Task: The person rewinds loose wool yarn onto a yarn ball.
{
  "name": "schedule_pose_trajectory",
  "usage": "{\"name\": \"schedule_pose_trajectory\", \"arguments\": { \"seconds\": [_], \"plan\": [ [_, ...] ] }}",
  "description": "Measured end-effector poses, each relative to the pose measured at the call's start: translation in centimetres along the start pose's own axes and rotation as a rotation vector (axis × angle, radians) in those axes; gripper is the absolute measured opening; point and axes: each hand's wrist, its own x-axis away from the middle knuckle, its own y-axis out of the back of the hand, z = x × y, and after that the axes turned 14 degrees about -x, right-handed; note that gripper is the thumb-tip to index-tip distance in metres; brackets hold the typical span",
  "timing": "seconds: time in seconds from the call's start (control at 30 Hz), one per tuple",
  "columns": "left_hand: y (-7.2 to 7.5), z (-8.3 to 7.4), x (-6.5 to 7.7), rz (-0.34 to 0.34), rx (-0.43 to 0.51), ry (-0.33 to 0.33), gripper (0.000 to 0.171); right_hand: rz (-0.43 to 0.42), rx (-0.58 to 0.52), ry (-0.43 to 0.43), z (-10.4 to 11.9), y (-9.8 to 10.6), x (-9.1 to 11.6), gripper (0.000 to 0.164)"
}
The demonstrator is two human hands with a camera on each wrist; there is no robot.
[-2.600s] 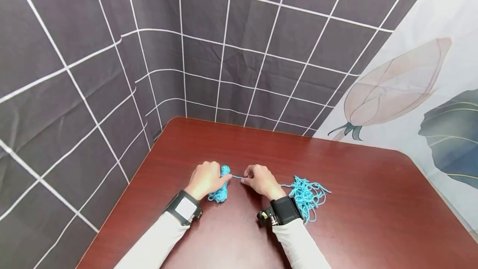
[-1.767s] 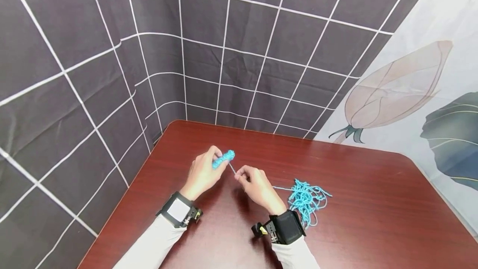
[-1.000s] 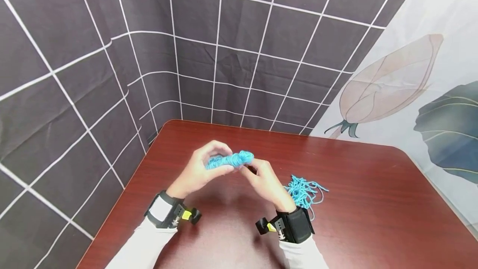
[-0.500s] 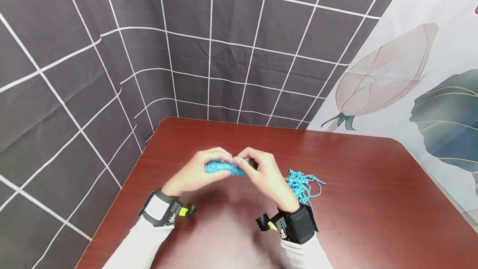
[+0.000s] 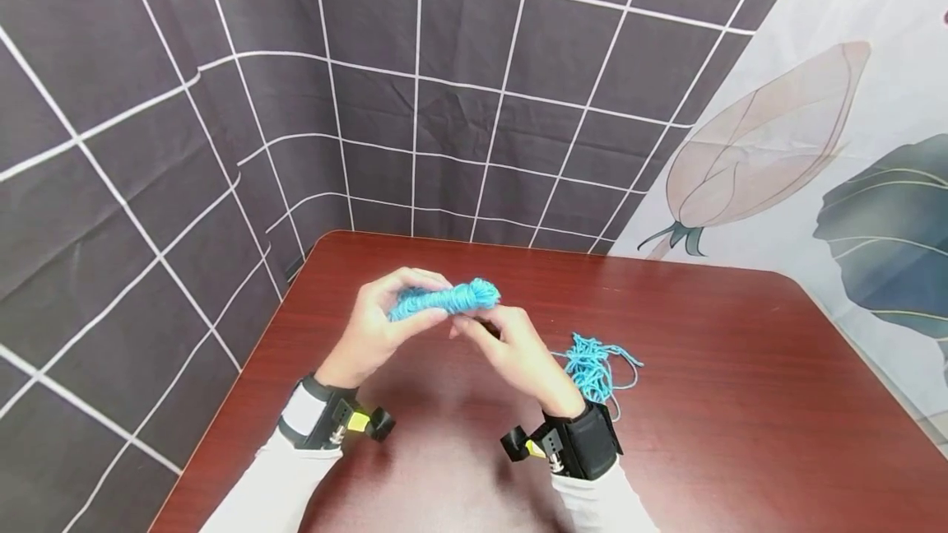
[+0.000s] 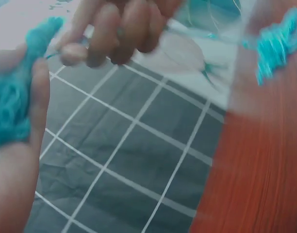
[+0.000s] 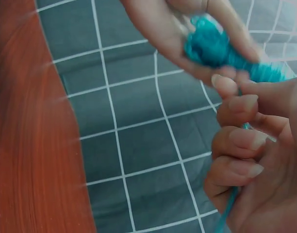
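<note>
My left hand (image 5: 385, 321) grips a wound bundle of turquoise yarn (image 5: 444, 299), lifted above the red-brown table (image 5: 704, 434). The bundle lies sideways, its free end pointing right. My right hand (image 5: 511, 345) is just below and right of it, fingers curled and pinching the loose yarn strand (image 7: 231, 206) that runs through its palm. In the left wrist view the bundle (image 6: 12, 104) sits against my thumb. The right wrist view shows the bundle (image 7: 214, 46) held in the left fingers. A loose tangle of the same yarn (image 5: 592, 362) lies on the table to the right of my right wrist.
A dark grid-patterned cloth (image 5: 444, 105) hangs behind and left of the table. A pale cloth with a flower print (image 5: 815, 146) hangs on the right. The table's rounded far right corner (image 5: 785, 280) is in view.
Both hands lifted the bundle off the table and turned it sideways. Over the last half second the right hand slid from over the bundle to below its right end.
</note>
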Motion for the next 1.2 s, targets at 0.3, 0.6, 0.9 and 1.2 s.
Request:
{"name": "schedule_pose_trajectory", "arguments": {
  "seconds": [0.3, 0.6, 0.9, 1.2],
  "plan": [
    [-0.8, 2.8, 0.3, 0.014, -0.431, -0.02, 0.023, -0.027, 0.039, -0.007, 1.5, 0.4, 0.1, 0.014],
    [-0.5, 0.9, 0.4, 0.355, -0.241, -0.106, 0.023, -0.088, 0.008, -0.046, 0.6, 2.3, 0.5, 0.016],
    [0.0, -1.4, 0.1, 0.316, -0.087, -0.211, 0.028, -0.063, -0.023, -0.006, -0.1, 2.1, 0.4, 0.01],
    [0.1, -1.3, -0.1, -0.015, -0.095, -0.1, 0.028, -0.007, 0.032, 0.036, 2.4, 0.5, 0.0, 0.009]
  ]
}}
